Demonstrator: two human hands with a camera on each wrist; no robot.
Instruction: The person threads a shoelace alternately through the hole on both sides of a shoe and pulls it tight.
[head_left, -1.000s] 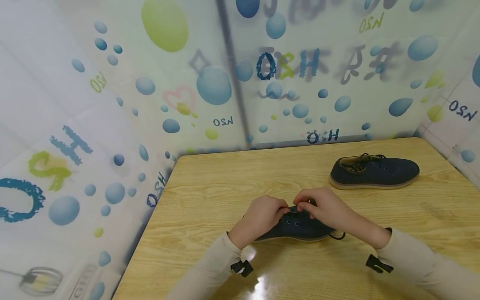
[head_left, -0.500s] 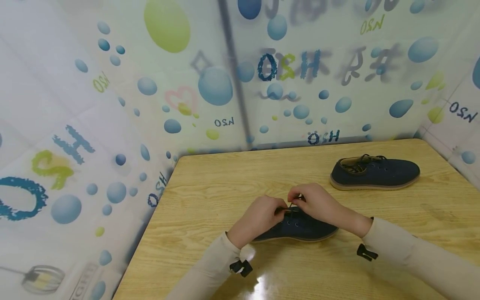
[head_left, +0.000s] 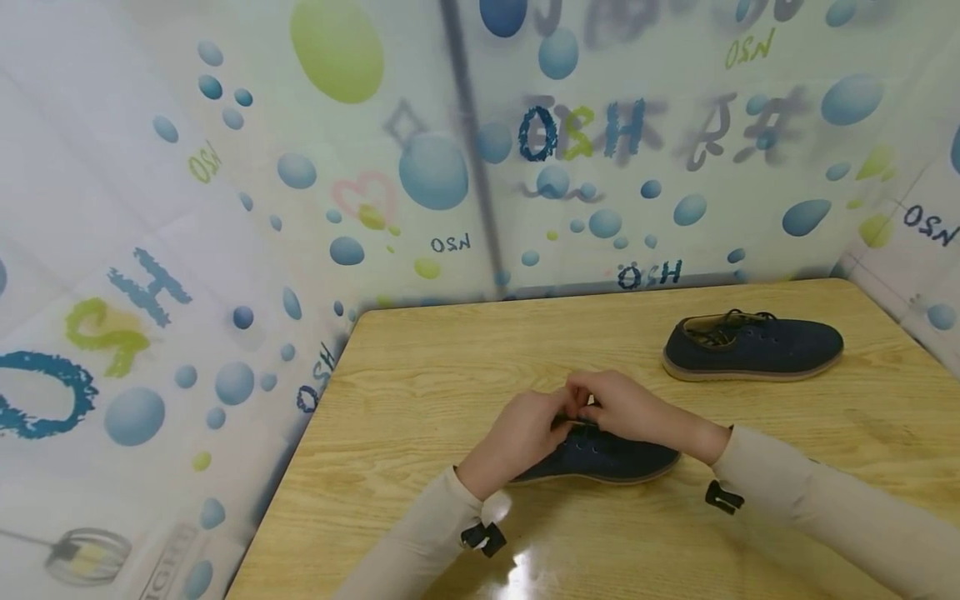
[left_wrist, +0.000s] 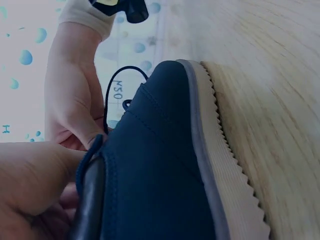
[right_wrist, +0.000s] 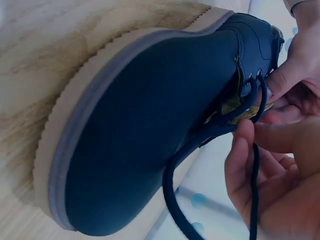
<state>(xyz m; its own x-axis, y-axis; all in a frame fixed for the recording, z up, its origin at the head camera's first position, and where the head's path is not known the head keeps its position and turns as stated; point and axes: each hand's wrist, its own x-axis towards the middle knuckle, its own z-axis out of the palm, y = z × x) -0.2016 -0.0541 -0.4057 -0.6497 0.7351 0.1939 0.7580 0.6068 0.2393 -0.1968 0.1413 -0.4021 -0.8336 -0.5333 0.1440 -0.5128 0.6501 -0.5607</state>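
A dark navy lace-up shoe with a pale sole rests on the wooden table, toe to the right in the head view. My left hand grips it at the eyelets and tongue; the left thumb presses beside the eyelets in the right wrist view. Thumb and forefinger of my right hand pinch the dark shoelace, close against the left fingers. From that pinch, a loose length of lace loops past the toe. Curled left fingertips are partly hidden behind the shoe.
A matching navy shoe stands at the back right of the table, laces lying over its opening. Printed sheets with bubbles and letters rise behind the table and along its sides. Black clips hang at both sleeves.
My right hand has moved left along the shoe until its fingertips meet those of the left hand. The left hand has stayed nearly in place on the shoe.
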